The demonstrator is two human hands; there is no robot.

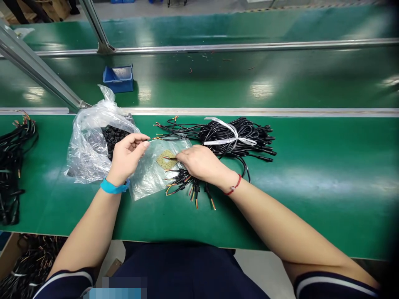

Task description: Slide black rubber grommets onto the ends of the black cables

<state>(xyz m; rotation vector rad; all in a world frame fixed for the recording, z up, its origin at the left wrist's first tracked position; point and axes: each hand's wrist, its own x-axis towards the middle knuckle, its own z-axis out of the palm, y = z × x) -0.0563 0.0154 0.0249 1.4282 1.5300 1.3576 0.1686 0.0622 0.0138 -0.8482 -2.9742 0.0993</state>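
My left hand, with a blue wristband, is raised a little over a small clear plastic bag; its thumb and fingers are pinched together on something too small to name. My right hand, with a red string bracelet, rests on the green table, fingers closed on the ends of black cables with coloured wire tips. A yellowish sponge pad lies between the hands. Behind the right hand sits a bundle of black cables tied with a white strip.
A large clear bag holding black parts stands left of my left hand. More black cables lie at the table's left edge. A blue bin sits on the far belt. A metal frame post slants at upper left.
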